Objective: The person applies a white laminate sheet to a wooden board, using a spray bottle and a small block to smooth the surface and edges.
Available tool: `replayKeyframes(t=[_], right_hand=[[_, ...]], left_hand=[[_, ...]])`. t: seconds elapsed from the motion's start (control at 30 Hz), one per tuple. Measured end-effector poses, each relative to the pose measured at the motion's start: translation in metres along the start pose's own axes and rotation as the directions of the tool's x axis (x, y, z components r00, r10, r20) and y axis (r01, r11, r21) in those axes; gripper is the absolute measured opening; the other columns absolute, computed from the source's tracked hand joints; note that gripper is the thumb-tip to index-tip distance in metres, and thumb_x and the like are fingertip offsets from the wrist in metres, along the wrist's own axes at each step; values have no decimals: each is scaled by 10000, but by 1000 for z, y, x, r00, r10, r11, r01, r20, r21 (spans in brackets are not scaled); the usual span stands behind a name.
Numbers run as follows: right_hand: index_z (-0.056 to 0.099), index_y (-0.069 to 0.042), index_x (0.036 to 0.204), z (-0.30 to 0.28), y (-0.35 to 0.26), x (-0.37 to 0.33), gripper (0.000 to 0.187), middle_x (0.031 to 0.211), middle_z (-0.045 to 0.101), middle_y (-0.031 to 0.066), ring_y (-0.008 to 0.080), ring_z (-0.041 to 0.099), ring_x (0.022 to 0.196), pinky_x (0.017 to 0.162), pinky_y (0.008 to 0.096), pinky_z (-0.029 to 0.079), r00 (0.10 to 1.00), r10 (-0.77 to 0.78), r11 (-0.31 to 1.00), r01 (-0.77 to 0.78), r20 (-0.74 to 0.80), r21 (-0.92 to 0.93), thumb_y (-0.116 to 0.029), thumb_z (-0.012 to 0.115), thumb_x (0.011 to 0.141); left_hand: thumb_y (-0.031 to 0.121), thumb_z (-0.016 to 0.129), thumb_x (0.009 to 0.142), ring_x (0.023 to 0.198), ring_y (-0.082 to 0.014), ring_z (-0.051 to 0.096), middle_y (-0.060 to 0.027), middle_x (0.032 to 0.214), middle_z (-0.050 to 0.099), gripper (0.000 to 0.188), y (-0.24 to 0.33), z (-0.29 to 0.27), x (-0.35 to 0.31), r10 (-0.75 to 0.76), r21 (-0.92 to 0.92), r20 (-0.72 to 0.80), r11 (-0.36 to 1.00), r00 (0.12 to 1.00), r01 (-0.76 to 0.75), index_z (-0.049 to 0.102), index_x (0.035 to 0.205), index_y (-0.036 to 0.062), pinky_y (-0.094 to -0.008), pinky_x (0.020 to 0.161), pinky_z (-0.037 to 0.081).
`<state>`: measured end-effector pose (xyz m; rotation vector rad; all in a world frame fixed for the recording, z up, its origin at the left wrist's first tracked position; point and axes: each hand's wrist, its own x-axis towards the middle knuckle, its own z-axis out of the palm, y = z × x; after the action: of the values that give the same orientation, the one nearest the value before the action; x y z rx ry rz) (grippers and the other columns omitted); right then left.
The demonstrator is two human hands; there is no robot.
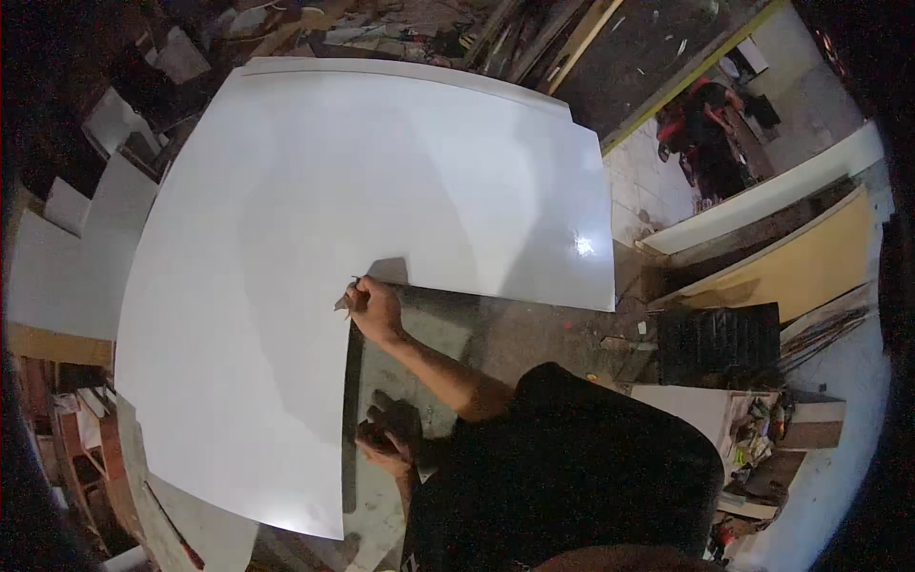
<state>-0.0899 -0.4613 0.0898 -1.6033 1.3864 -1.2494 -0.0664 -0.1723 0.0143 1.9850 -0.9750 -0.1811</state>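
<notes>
R hand (376,313) at inner corner of white sheet (276,219)

Small pointed item (341,304) is pinched btwn closed fingers of R hand, right at sheet's notch; exact kind can't be made out. L hand (386,450) is held lower, nr notch edge, fingers part-curled; whether anything is grasped can't be told, b/c of shadow. White sheet is laid flat, approx. mid-view, over grey surface (381,367), w/ glare reflected at its right end. Red-handled tool (191,555) is seen lower left, nr sheet. Another person (710,133) is seen upper right, well apart. Black ribbed item (717,343) is set at right.
</notes>
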Motion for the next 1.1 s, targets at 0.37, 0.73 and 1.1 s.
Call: replayKeyframes(t=[0.37,0.73,1.1], right_hand=[[485,-47,792,-14,-32,-44,201,639,538,113,171,565,597,547,341,435,980,15,969,-64,201,240,-79,620,937],[516,-30,776,-9,-15,-11,187,622,549,96,155,516,554,534,321,431,993,51,998,-47,105,-41,-81,654,891],[568,-50,796,-19,-23,-51,116,658,595,64,95,604,626,550,286,457,970,88,994,-71,229,-80,-61,635,890]], left_hand=[[306,594,908,978,-468,619,-287,1146,608,580,-9,8,-10,-64,0,1,998,998,64,442,1312,-83,-533,835,493],[310,589,914,872,-435,648,-261,1052,628,460,28,-4,11,6,-39,3,999,1000,-6,501,1199,-41,-463,705,527],[359,571,916,1030,-456,597,-282,1148,605,532,-1,8,-15,-146,110,1,983,989,145,490,1247,-50,-489,830,494]])
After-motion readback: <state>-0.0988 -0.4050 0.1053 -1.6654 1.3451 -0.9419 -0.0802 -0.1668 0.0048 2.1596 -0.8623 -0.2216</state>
